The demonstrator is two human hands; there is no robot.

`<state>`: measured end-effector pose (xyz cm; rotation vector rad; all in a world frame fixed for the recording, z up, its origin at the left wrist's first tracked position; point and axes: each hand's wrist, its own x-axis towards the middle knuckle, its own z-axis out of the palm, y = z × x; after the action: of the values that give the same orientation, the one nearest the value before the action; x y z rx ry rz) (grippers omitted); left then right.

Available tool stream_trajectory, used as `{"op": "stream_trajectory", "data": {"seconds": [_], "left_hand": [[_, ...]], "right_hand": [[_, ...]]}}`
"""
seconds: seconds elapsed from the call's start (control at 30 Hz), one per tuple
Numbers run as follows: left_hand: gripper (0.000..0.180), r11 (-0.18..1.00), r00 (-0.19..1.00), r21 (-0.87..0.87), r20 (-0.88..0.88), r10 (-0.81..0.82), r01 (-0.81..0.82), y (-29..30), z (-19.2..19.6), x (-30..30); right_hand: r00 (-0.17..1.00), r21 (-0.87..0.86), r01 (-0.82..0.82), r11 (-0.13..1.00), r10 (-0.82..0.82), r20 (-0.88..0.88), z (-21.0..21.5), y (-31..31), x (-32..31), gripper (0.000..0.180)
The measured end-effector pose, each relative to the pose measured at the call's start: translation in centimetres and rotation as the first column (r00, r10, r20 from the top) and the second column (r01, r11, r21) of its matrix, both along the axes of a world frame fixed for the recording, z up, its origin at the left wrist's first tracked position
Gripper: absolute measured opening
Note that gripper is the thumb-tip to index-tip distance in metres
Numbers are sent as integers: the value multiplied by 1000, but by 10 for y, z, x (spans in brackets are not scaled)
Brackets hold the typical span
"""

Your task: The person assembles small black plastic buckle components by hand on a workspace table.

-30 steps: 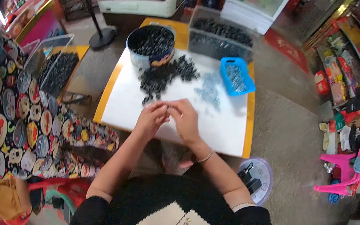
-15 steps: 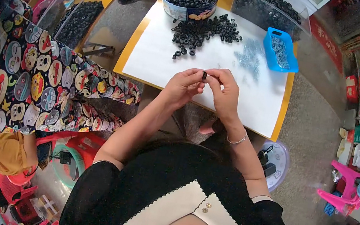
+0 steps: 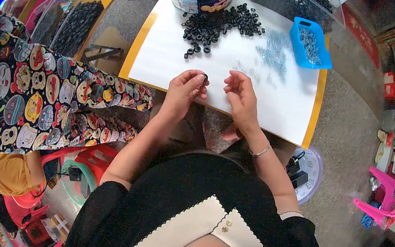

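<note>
Over the near edge of the worktop point(image 3: 281, 108), the left hand point(image 3: 182, 90) clamps 1 black ring point(image 3: 206, 78) in its fingers, outline longest roughly toward the far edge; hole direction too small to tell. The right hand's point(image 3: 242, 102) fingers curl loosely, thumb apart.

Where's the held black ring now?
In the head view, the black ring is pinched in the left hand, left of the right hand, below the black pile.

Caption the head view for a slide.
Left hand pinching a black ring, right hand apart, black pile beyond.
</note>
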<state>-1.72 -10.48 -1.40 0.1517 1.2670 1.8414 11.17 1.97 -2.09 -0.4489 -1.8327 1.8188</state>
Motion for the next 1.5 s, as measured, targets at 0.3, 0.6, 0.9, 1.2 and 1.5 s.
{"op": "stream_trajectory", "data": {"seconds": [0.3, 0.6, 0.9, 1.2, 1.5], "left_hand": [[20, 997, 997, -30, -24, -74, 74, -4, 3, 3], [20, 998, 996, -4, -56, -66, 66, -7, 3, 6], [20, 996, 992, 10, -91, -93, 94, -8, 7, 6], [19, 993, 989, 22, -93, -117, 120, -4, 7, -5], [18, 994, 993, -19, -48, -108, 108, 8, -3, -24]], "right_hand": [[1000, -36, 4, 999, -5, -21, -1, -7, 8, 24], [994, 106, 41, 993, -30, -107, -4, -10, 9, 14], [999, 111, 2, 994, 2, -40, 8, -14, 14, 17], [996, 140, 41, 989, -30, -81, -3, -8, 1, 15], [995, 153, 80, 985, -88, 46, 7, 0, -10, 11]]}}
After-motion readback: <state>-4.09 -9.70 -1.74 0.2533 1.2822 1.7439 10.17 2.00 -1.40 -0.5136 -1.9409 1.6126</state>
